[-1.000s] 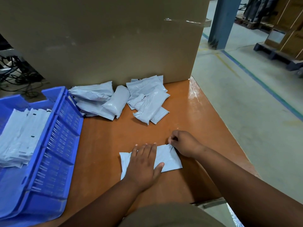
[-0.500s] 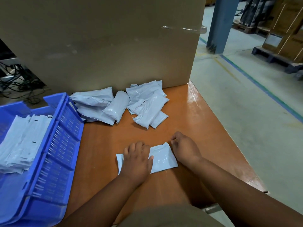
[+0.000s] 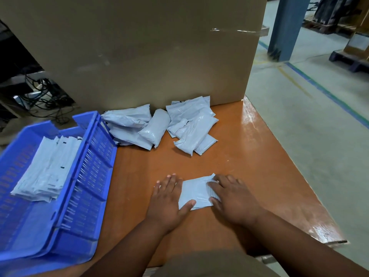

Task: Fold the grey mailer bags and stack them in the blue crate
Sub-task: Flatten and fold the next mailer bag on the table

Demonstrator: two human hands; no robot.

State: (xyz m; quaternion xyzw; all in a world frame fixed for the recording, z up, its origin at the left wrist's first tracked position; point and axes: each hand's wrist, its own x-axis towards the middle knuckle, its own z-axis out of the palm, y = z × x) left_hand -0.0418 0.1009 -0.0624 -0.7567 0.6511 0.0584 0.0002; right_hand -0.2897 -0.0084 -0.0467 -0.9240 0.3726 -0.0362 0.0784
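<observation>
On the table (image 3: 249, 156), two hands (image 3: 167, 200) (image 3: 233, 198) flatten one mailer bag (image 3: 194, 193).

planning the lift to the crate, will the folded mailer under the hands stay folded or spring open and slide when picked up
The folded mailer is thin, glossy film, so it will probably be floppy and very light. Both the left hand and right hand press it flat, which suggests the fold may spring open once released. On the shiny table it would likely slide easily.

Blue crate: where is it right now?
In the head view the blue crate sits at the table's left edge, left of both hands, holding a stack of folded mailers.
</observation>
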